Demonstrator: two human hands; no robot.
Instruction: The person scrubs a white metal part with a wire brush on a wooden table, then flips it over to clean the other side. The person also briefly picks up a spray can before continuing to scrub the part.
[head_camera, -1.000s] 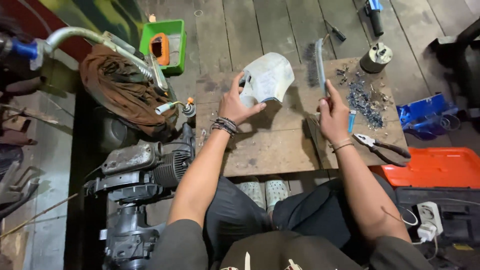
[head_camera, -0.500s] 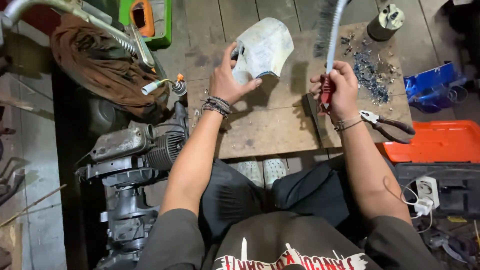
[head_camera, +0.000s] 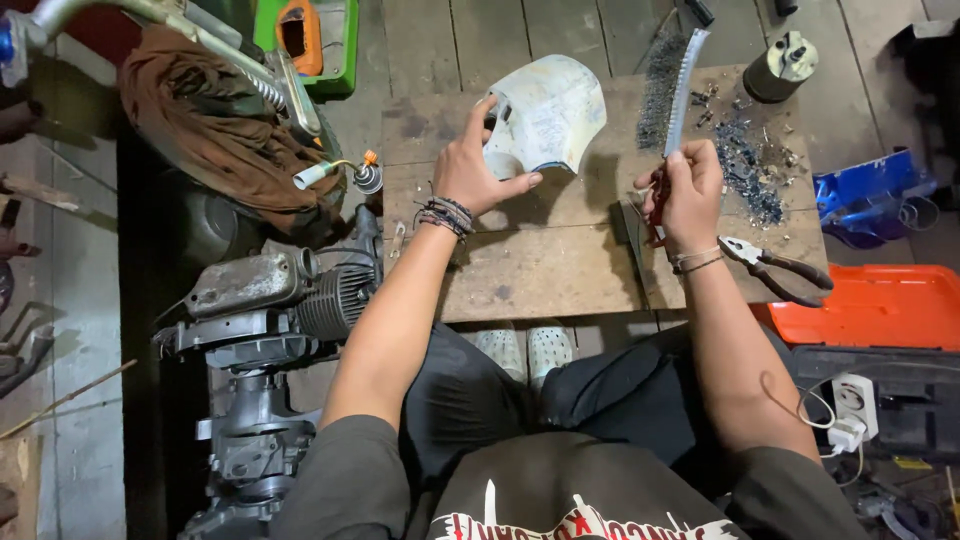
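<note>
My left hand (head_camera: 478, 172) grips a pale, curved metal cover plate (head_camera: 548, 115) by its left edge and holds it up over a low wooden bench (head_camera: 540, 270). In my right hand (head_camera: 686, 190) is a wire brush (head_camera: 668, 88), gripped by its handle, with the bristle head pointing away from me just to the right of the plate. Brush and plate are apart.
Pliers (head_camera: 778, 268) lie on the bench's right edge near a pile of metal scraps (head_camera: 752, 170) and a small cylinder (head_camera: 780, 65). An engine (head_camera: 270, 300) stands on the floor at left, below a brown rag (head_camera: 215, 130). An orange case (head_camera: 870, 305) lies at right.
My right hand has lifted the wire brush off the bench and raised it upright beside the plate. The left hand kept hold of the plate.
</note>
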